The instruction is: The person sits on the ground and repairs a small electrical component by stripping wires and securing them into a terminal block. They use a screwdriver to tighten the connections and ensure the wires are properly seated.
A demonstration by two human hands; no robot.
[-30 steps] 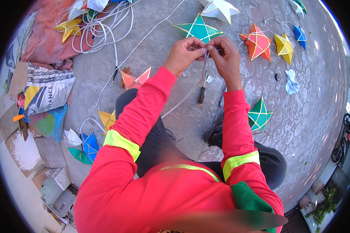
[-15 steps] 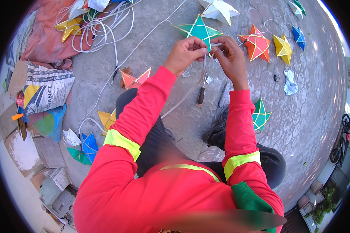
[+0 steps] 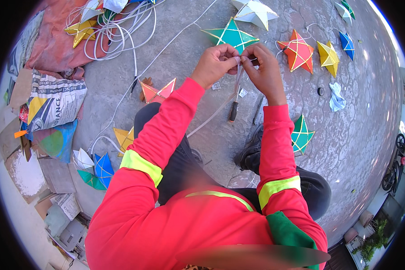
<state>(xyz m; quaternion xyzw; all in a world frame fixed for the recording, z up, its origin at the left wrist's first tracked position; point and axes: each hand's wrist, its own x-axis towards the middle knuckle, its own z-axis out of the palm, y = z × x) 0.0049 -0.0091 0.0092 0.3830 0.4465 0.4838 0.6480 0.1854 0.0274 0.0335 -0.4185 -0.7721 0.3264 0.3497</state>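
My left hand (image 3: 217, 64) pinches a white electrical cord (image 3: 215, 112) that hangs down from the fingers toward my lap. Close beside it, my right hand (image 3: 264, 72) is closed too, thumb and fingertips meeting the left ones at the cord's upper end. The exact strand between the tips is too small to make out. Just beyond both hands lies a green star lantern (image 3: 231, 36) with gold trim, partly covered by the fingers. Below the hands a screwdriver (image 3: 233, 111) with a dark handle rests on the ground.
A red star lantern (image 3: 297, 51), a yellow one (image 3: 328, 57) and a white one (image 3: 255, 13) lie beyond. A coil of white cord (image 3: 121, 33) is at far left, near a printed sack (image 3: 58, 101). A black tape roll (image 3: 320, 91) and light-blue cloth (image 3: 337, 96) lie right.
My right hand has moved slightly left, so its fingertips now meet those of my left hand. The left hand keeps its pinch on the cord.
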